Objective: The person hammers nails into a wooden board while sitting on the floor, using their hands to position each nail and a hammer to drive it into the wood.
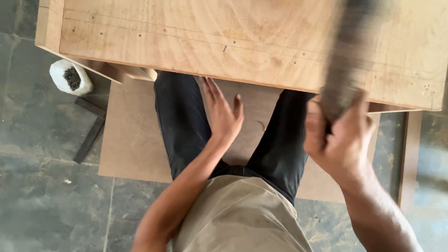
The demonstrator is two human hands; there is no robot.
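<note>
The right hand (336, 141) is clenched around the lower end of a dark, motion-blurred tool handle (345, 61) raised over the right part of the wooden panel (238, 36); its head lies out of view. Judged by the thick shaft, it is stiff and top-heavy: grip low, full fist. The left hand (222, 113) is released, fingers spread, holding nothing, just below the panel's near edge. Off the panel's left corner, a white bag of nails (71, 77) sits on the floor (25, 183).
</note>
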